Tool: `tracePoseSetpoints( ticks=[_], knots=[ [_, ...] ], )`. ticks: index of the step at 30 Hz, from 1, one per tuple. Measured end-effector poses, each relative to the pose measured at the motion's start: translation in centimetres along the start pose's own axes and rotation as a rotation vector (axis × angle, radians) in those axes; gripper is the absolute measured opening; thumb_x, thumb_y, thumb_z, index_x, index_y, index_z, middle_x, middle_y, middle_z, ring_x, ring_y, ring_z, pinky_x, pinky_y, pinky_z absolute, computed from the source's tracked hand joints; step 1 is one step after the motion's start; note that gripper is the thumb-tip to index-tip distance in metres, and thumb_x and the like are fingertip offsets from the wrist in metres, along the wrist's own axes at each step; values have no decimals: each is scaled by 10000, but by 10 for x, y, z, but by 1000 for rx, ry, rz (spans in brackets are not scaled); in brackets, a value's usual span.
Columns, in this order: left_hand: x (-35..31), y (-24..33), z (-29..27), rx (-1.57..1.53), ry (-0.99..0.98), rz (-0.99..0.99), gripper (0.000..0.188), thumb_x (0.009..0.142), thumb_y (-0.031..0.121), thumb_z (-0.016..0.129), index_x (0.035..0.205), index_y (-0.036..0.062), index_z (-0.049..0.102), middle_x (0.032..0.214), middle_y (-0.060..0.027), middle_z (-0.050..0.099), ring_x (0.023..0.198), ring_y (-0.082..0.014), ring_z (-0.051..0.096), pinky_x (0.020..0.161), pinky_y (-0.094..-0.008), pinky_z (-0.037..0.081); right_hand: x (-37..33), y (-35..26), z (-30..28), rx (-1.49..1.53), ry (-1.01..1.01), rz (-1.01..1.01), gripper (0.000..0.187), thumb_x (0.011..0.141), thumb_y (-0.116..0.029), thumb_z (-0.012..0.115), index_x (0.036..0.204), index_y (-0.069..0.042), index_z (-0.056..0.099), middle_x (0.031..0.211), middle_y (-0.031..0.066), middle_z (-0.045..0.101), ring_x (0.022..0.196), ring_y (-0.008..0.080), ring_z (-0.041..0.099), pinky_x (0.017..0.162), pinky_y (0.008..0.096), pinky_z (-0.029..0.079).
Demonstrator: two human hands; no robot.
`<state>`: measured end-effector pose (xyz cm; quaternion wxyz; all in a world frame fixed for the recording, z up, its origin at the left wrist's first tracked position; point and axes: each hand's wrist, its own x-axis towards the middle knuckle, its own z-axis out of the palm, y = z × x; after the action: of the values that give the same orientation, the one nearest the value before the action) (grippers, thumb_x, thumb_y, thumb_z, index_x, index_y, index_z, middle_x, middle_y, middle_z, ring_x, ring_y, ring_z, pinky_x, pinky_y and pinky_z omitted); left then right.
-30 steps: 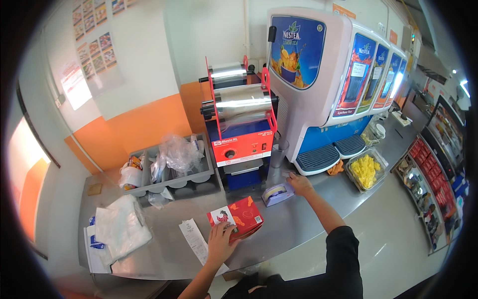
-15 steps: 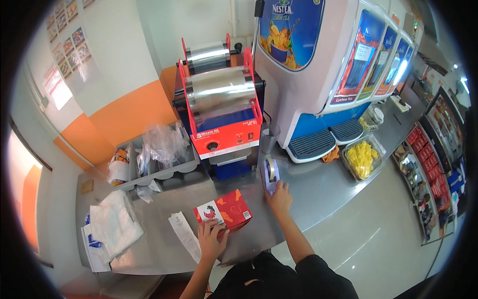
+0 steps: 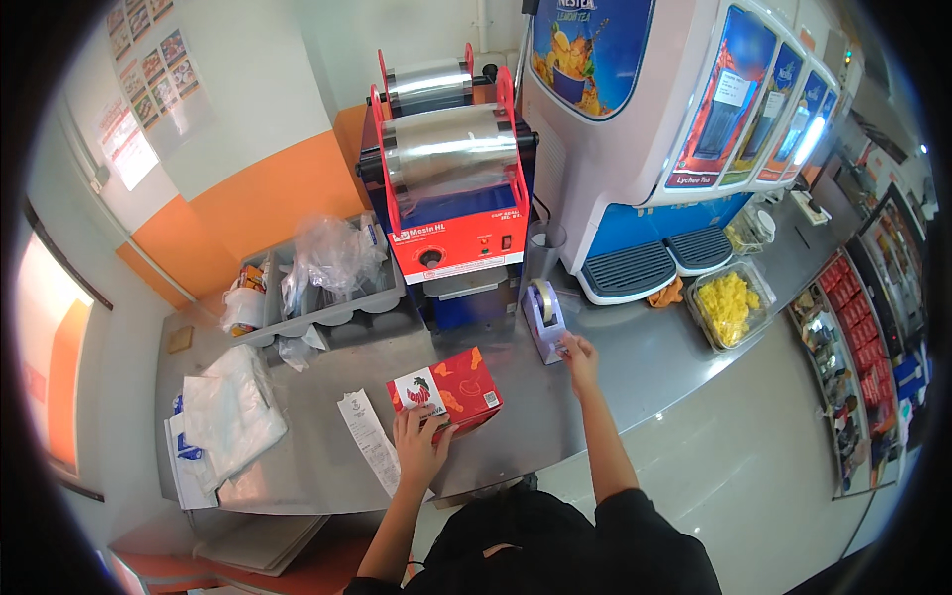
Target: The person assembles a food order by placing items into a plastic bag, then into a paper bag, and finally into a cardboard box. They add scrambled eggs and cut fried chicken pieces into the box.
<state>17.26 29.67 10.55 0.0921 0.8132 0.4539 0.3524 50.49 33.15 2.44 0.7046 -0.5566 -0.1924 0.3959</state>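
Note:
My left hand (image 3: 420, 441) rests with its fingers apart on the near left part of a red and white cardboard box (image 3: 462, 390). Left of that hand lies a long white paper receipt (image 3: 369, 438). My right hand (image 3: 581, 363) is closed in a pinch beside the near end of a pale purple tape dispenser (image 3: 551, 339), which carries a roll of tape (image 3: 541, 302). What sits between those fingertips is too small to make out.
Behind the box stands a red cup-sealing machine (image 3: 458, 244), with a large drink dispenser (image 3: 585, 159) to its right. A grey divided bin (image 3: 342, 332) and white plastic bags (image 3: 233, 407) are at left. A clear tub of yellow food (image 3: 729, 309) stands near the right counter edge.
My right hand has moved from the tape dispenser's top to beside its near end, with the fingers pinched. My left hand stays on the box. The view has shifted slightly.

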Motion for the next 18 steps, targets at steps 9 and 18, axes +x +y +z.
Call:
tracePoseSetpoints(
  ticks=[9,18],
  knots=[
    [3,1,7,7,-8,41,219,729,172,756,921,123,662,1039,-64,585,1057,-281,542,978,-490,365,-14,57,-45,-430,124,-236,216,934,-225,619,886,-14,637,751,10,625,671,81,568,641,233,474],
    [-2,-5,8,39,-44,69,219,777,128,702,981,104,626,1039,-68,590,1086,-275,545,1029,-502,335,-186,-18,97,-148,-466,-36,209,926,-133,613,1093,-21,672,811,70,679,640,73,602,544,214,482]
  ],
)
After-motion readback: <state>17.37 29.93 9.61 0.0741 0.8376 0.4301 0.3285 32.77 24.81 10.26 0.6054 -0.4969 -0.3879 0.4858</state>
